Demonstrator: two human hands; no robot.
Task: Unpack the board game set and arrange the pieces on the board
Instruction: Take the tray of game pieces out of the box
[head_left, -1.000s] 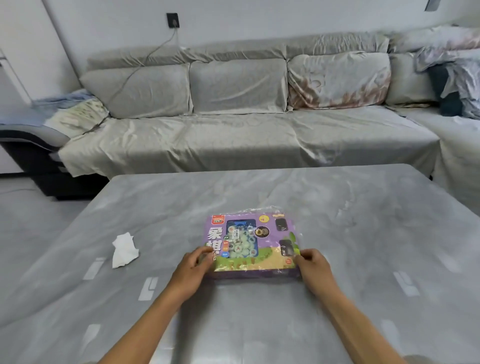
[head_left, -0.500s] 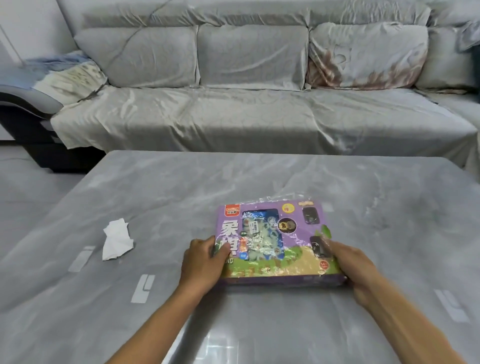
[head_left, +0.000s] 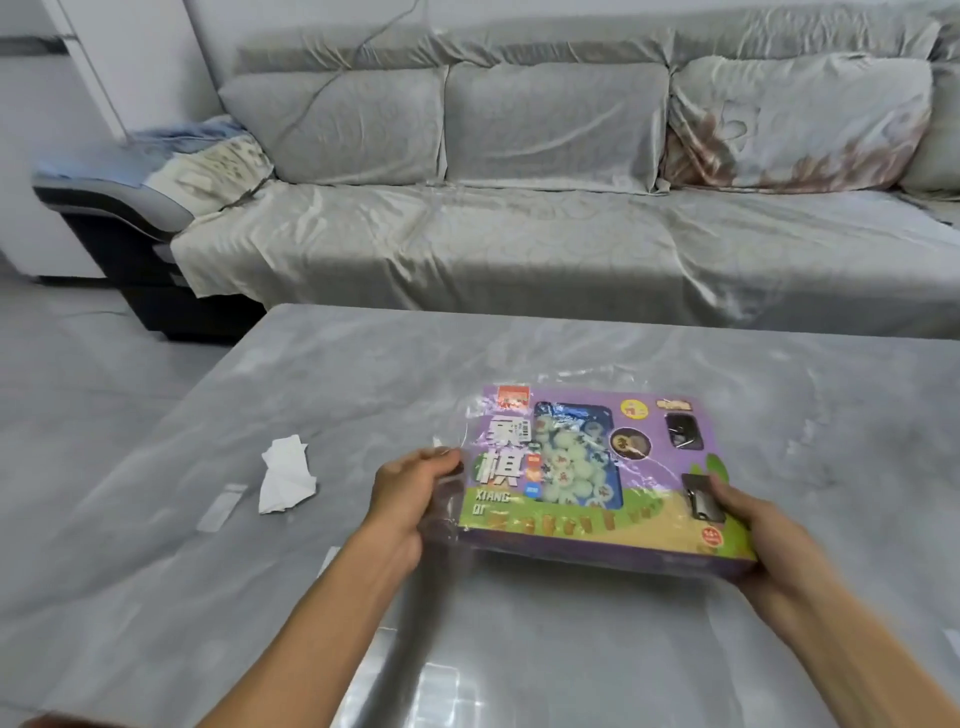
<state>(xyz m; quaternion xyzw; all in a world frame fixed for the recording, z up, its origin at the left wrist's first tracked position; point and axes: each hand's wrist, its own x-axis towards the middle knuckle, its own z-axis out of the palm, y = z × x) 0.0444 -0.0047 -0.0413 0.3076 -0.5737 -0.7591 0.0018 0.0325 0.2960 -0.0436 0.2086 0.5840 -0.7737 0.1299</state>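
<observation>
Holding a purple board game box (head_left: 597, 483) by its two short ends, a person is sitting or standing at a grey marbled table (head_left: 519, 649), seen from a camera on their head. The box is lying face up near the middle of the table, slightly turned so its right end is nearer the viewer, and its near edge appears to be raised a little off the surface, though that is hard to tell. It is sealed in a loose clear plastic wrap (head_left: 457, 452) that is bunching and glinting at the left end and along the top edge. Large Chinese characters and the letters XIANG QI are showing on the lid, and a window in the middle is revealing pale green round pieces (head_left: 571, 467) inside.

The left hand (head_left: 410, 493) is gripping the left end, its fingers curled together around the edge and pinching the slack plastic there. The right hand (head_left: 763, 535) is clasping the near right corner, with the thumb lying on top of the lid and the other fingers tucked underneath, out of sight. Both forearms are reaching in from the bottom of the view.

Lying on the table well to the left of the box is a crumpled white tissue (head_left: 284, 475), with a small clear strip of tape (head_left: 221, 506) just beside it. Beyond the table a long grey sofa (head_left: 519, 234) draped in a wrinkled cover is filling the background.
</observation>
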